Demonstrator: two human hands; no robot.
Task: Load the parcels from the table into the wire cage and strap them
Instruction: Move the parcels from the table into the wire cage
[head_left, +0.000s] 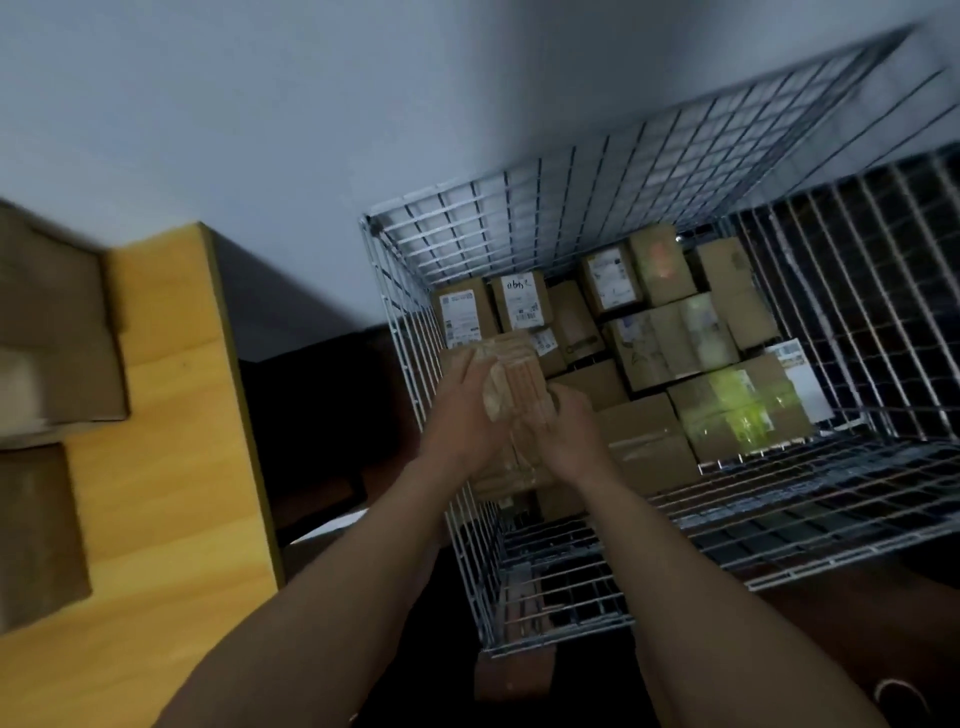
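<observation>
Counter (171, 467) at left carries brown boxes (57, 338). Left hand (467, 415) grips the left side of a taped parcel (519, 374); right hand (566, 436) grips its right side. The parcel is held inside the cage (571, 208), by its left wall, above stacked parcels (675, 338).

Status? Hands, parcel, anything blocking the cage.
Left hand and right hand both grip one taped cardboard parcel, over the wire cage by its left wall. Stacked parcels fill the far side; more boxes on the table. No obstruction seen.
</observation>
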